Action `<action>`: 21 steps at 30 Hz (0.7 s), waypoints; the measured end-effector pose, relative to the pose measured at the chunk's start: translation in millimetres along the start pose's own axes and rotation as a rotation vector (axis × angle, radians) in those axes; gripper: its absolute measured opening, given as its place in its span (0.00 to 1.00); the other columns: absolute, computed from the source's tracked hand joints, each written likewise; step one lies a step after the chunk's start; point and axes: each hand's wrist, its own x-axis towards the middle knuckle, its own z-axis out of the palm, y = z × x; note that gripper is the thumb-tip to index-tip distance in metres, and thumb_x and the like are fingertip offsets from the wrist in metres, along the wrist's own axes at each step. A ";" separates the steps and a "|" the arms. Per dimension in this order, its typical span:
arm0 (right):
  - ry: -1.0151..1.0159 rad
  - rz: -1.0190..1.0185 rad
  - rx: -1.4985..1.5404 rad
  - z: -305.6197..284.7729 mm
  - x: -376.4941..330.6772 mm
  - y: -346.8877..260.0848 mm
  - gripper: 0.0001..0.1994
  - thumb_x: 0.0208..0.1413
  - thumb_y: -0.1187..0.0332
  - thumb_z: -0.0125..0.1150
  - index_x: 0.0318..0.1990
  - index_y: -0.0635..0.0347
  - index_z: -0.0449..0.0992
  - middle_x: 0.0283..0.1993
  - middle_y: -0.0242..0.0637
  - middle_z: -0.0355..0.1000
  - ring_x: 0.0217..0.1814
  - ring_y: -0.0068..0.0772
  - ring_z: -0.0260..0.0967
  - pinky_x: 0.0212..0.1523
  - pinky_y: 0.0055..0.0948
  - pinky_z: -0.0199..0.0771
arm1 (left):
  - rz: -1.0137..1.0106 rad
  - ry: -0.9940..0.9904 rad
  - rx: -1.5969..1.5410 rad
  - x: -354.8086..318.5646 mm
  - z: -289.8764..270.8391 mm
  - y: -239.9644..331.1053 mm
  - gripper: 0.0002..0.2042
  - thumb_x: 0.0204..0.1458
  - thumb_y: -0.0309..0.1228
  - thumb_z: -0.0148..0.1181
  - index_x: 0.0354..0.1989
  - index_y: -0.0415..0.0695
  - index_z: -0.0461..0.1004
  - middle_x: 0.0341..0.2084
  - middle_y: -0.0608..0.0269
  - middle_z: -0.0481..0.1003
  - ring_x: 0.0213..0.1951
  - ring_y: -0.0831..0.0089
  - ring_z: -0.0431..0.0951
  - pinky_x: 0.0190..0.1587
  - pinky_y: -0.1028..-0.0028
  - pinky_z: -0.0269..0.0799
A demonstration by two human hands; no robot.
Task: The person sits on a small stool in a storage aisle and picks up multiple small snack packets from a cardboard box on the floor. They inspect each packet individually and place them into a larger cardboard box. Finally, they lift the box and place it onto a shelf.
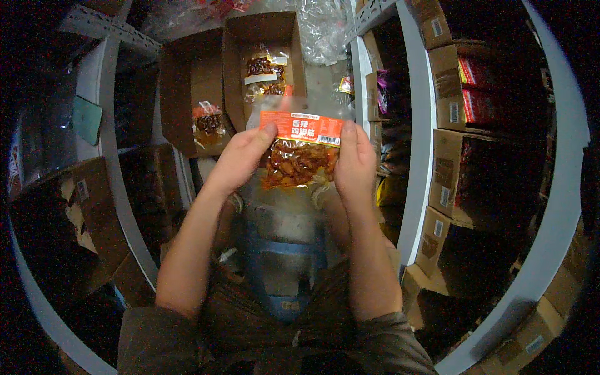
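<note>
A clear food packet (297, 164) is held up in front of the person, between both hands, with its orange label (300, 127) along the upper part and reddish-brown pieces showing below. The fingers of the left hand (239, 157) are closed on its left edge, the thumb lying on the front near the label; those of the right hand (356, 164) grip the right edge in the same way. Beyond the packet, two open cardboard boxes stand side by side: the left box (192, 59) holds a similar pack (209, 122), and the right box (256, 28) holds several dark-filled packs (265, 70). Crumpled clear plastic (325, 31) lies just beside the right box. Pale metal shelving (420, 125) rises on the right, with red packs (476, 107) in a carton there.
</note>
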 end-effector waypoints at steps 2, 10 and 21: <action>0.007 0.156 -0.011 -1.3 -5.9 -0.5 0.18 0.73 0.57 0.45 0.42 0.62 0.75 0.32 0.30 0.73 0.34 0.20 0.70 0.33 0.21 0.73 | 0.084 0.067 -0.029 -0.9 1.3 -3.9 0.25 0.69 0.49 0.47 0.50 0.35 0.77 0.42 0.69 0.79 0.43 0.81 0.74 0.50 0.77 0.69; -0.471 0.300 0.406 13.6 -12.6 -12.2 0.25 0.73 0.50 0.39 0.49 0.66 0.72 0.40 0.44 0.76 0.43 0.34 0.76 0.45 0.34 0.80 | 0.060 -0.099 -0.929 18.4 -26.7 -33.2 0.18 0.70 0.47 0.45 0.42 0.45 0.74 0.33 0.68 0.75 0.30 0.79 0.73 0.37 0.76 0.69; -0.357 0.153 0.325 6.4 -6.7 1.0 0.26 0.72 0.49 0.41 0.57 0.68 0.69 0.54 0.48 0.74 0.58 0.38 0.73 0.59 0.38 0.73 | -0.055 -0.425 -0.944 11.3 -0.2 -18.6 0.14 0.62 0.42 0.55 0.32 0.45 0.67 0.21 0.67 0.68 0.23 0.77 0.70 0.27 0.75 0.65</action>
